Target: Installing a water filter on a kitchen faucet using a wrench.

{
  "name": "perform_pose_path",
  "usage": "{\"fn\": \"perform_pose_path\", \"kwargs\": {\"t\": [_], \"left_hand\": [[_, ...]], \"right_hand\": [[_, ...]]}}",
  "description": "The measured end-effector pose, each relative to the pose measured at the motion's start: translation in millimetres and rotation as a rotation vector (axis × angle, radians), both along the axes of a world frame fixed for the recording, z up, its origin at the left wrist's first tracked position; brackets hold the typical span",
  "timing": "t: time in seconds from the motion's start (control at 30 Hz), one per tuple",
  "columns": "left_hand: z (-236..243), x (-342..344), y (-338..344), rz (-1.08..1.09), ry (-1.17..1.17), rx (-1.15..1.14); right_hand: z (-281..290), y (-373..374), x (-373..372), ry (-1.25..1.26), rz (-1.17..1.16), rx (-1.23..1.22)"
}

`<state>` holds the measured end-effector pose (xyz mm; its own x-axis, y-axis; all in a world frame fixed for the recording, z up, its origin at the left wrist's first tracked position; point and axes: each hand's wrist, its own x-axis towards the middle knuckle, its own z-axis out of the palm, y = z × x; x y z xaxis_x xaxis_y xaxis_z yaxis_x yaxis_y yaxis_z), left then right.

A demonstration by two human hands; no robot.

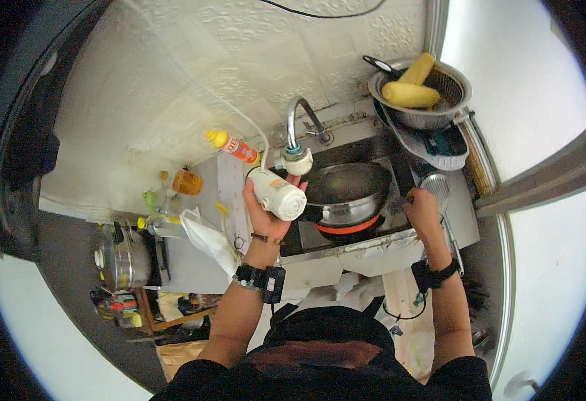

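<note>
My left hand [264, 217] is wrapped round a white bottle-shaped container [277, 194] with orange marks. It is tilted, its round ridged end toward me, to the left of the sink [293, 240]. Just above it is the curved metal faucet [299, 110], with a white fitting [297, 162] on its spout. A steel pan [346, 212] sits in the sink, above something dark with an orange-red rim [349, 229]. My right hand [423, 212] is closed at the sink's right side, its fingertips pinched together. A dark patch lies by them; I cannot make out what they hold.
A steel colander [458, 115] with yellow peeled pieces [413, 93] stands at the back right, above a grey basket [450, 162]. A slotted metal utensil [434, 190] lies near my right hand. Left are a yellow-capped red bottle [236, 147], a white bag [206, 240] and a steel pot [122, 257].
</note>
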<state>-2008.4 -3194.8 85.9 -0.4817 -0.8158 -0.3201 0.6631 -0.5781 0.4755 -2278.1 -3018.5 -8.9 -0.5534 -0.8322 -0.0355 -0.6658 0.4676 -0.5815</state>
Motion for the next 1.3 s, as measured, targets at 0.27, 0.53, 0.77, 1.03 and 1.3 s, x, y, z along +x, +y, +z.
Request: {"fn": "perform_pose_path", "kwargs": {"t": [0.27,0.53,0.77,1.03,1.3], "left_hand": [[-0.8,26.2,-5.5,-0.006,-0.109,0.036],[-0.2,81.8,-17.8,0.023,-0.087,-0.067],[-74.0,185.6,-77.0,0.055,-0.894,-0.414],[-121.7,200.6,-102.5,0.177,-1.306,-0.935],[-143.5,203.1,-103.5,0.308,-1.349,-0.937]], "right_hand": [[156.9,-74.5,81.9,0.372,0.168,-0.641],[119.2,-97.4,115.8,-0.217,-0.100,-0.568],[115.9,-78.0,130.6,-0.330,-0.098,-0.612],[112.8,-62.2,135.6,-0.908,-0.372,-0.650],[115.3,-44.3,126.9,-0.827,-0.438,-0.628]]}}
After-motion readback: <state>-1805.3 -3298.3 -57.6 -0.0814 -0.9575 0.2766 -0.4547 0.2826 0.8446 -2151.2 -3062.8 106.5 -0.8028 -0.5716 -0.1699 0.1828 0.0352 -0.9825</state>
